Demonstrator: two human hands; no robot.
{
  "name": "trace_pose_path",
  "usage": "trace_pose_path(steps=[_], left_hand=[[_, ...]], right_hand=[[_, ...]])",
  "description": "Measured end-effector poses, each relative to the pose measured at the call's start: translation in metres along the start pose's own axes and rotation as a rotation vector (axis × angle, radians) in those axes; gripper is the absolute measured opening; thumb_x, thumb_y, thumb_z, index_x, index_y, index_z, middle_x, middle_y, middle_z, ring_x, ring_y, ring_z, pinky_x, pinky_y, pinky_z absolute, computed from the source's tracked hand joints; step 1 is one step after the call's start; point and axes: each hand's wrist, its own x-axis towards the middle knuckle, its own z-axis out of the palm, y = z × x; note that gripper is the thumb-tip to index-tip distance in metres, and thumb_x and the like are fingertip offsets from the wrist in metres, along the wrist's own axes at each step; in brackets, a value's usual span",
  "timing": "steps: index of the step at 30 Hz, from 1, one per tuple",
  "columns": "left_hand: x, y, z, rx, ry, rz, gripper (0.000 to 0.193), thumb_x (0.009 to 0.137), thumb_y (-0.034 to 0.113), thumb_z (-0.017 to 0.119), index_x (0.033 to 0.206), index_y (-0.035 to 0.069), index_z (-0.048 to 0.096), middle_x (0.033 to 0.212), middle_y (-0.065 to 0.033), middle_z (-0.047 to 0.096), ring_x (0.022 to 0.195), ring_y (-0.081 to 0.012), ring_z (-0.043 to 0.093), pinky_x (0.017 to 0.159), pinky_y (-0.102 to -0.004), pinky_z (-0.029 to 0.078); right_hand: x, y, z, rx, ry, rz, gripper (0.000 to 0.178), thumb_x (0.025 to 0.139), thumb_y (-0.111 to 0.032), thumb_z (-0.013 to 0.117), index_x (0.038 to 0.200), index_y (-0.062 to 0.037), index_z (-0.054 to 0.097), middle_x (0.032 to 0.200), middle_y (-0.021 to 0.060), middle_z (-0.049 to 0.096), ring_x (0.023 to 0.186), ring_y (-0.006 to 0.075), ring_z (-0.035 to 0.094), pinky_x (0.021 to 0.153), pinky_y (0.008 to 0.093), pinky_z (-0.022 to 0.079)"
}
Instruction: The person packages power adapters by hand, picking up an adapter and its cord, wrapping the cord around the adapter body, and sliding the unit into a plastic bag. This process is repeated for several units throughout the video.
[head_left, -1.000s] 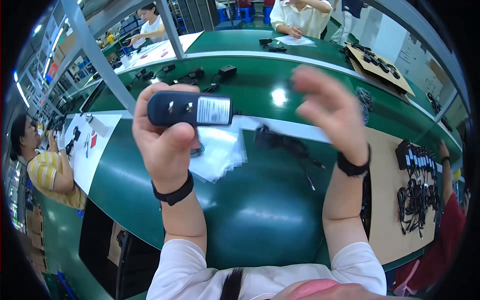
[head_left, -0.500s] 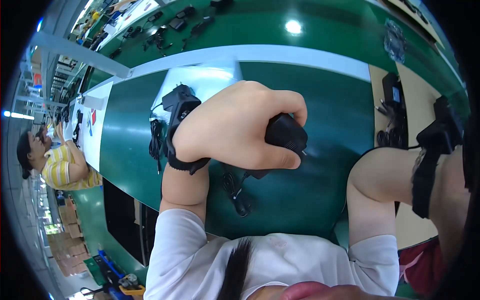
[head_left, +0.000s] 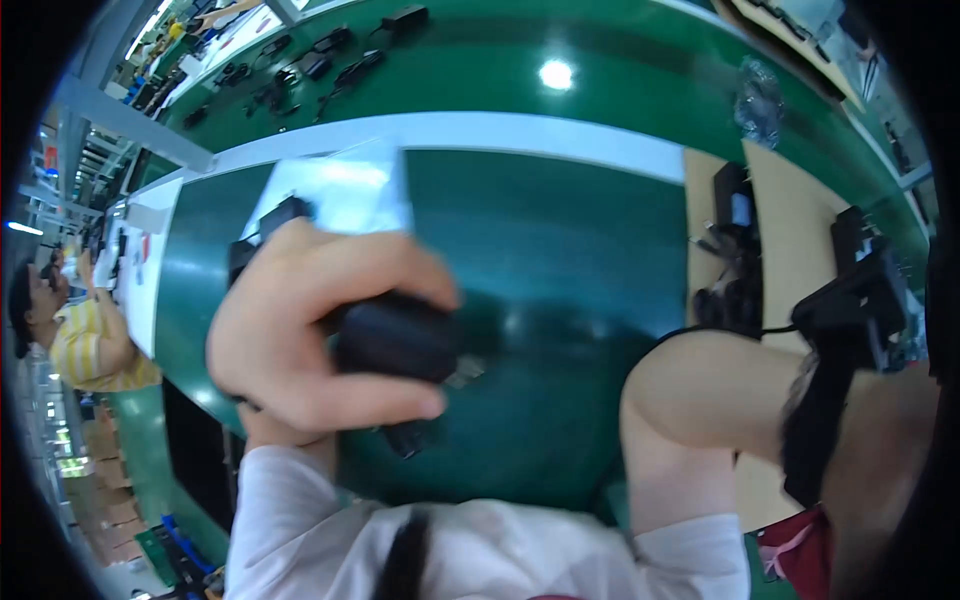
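In front of me, my left hand [head_left: 285, 345] is wrapped around a black power adapter [head_left: 395, 338], thumb below it and a finger over the top. The adapter's metal prongs [head_left: 465, 371] point to the right, away from the palm. Below the hand, part of a black cable [head_left: 405, 438] shows on the green tabletop [head_left: 550, 260]; the rest is covered. My right hand [head_left: 890, 440] is at the far right, bent away past the wrist strap [head_left: 815, 430], its fingers lost in the dark rim. A black device [head_left: 855, 305] sits by that wrist.
A shiny pale sheet [head_left: 340, 190] lies behind my left hand. At right, black adapters with cables [head_left: 735, 250] lie by a tan board [head_left: 790, 220]. More adapters [head_left: 320, 60] and a clear plastic bag [head_left: 760, 100] rest beyond the white ledge [head_left: 500, 130]. A person [head_left: 90, 340] sits at left.
My left hand has moved left and nearer to me, still gripping the adapter. The whole view has shifted, so tabletop things appear further left. My right hand stays at the right rim.
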Motion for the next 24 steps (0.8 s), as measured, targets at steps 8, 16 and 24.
trace_pose_path(steps=[8, 16, 24], left_hand=[[-0.006, -0.001, -0.018, -0.117, -0.012, 0.100, 0.037, 0.056, 0.020, 0.080, 0.078, -0.003, 0.061, 0.066, -0.0095, 0.061, 0.051, -0.0193, 0.060, 0.045, -0.0235, 0.044], [-0.011, 0.011, -0.025, -0.035, -0.021, 0.105, 0.035, 0.057, 0.018, 0.080, 0.079, -0.002, 0.062, 0.058, -0.0077, 0.058, 0.044, -0.0156, 0.055, 0.039, -0.0222, 0.038], [-0.002, 0.003, -0.006, -0.015, 0.116, 0.065, 0.048, 0.048, 0.033, 0.084, 0.071, -0.002, 0.062, 0.062, -0.0080, 0.060, 0.044, -0.0180, 0.056, 0.042, -0.0236, 0.040]], right_hand=[[0.026, -0.023, 0.060, -0.135, -0.051, -0.144, 0.043, 0.086, -0.026, 0.045, 0.121, -0.0019, 0.048, 0.120, 0.0173, 0.050, 0.109, 0.0283, 0.050, 0.096, 0.0415, 0.033], [0.037, -0.020, 0.071, -0.256, -0.076, -0.210, 0.043, 0.085, -0.026, 0.046, 0.121, -0.0018, 0.047, 0.119, 0.0172, 0.051, 0.108, 0.0277, 0.051, 0.096, 0.0405, 0.034], [0.043, -0.013, 0.056, -0.228, -0.064, -0.126, 0.044, 0.085, -0.025, 0.047, 0.122, -0.0018, 0.047, 0.117, 0.0171, 0.052, 0.107, 0.0270, 0.052, 0.095, 0.0395, 0.034]])
